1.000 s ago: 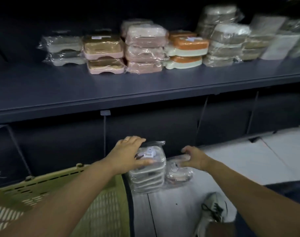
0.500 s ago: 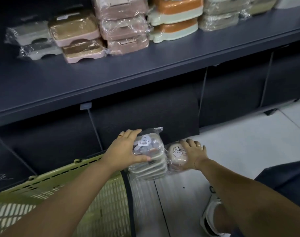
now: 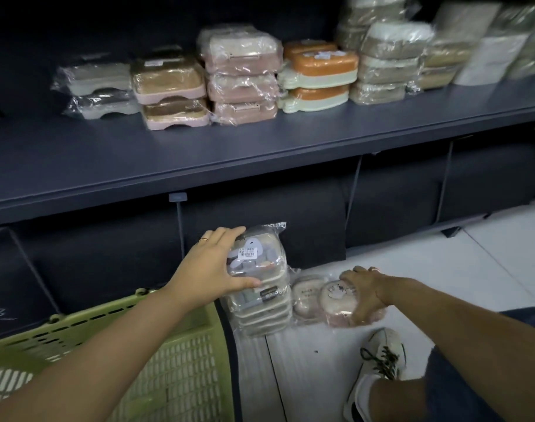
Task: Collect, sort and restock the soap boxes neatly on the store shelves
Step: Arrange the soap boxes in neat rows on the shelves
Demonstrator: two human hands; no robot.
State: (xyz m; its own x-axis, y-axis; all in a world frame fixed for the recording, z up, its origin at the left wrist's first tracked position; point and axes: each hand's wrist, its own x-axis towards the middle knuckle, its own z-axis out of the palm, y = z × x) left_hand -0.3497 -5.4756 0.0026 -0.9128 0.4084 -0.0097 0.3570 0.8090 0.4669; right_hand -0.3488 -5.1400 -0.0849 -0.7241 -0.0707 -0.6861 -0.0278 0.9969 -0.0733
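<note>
white floor (image 3: 412, 269), dark shelf (image 3: 199, 159): left hand (image 3: 212, 264) grips stack (image 3: 260, 309), right hand (image 3: 366, 295) a round box (image 3: 336, 295).

Green basket (image 3: 181, 354), white sneaker (image 3: 382, 345), perhaps tiled floor (image 3: 488, 263)

No text can be read. A white barcode sticker (image 3: 248, 253) sits on top of the stack (image 3: 260, 312) (its print is too small to make out). The dark label (image 3: 269, 294) on the stack's side and the printing on the round boxes (image 3: 339, 295) are blurred.
</note>
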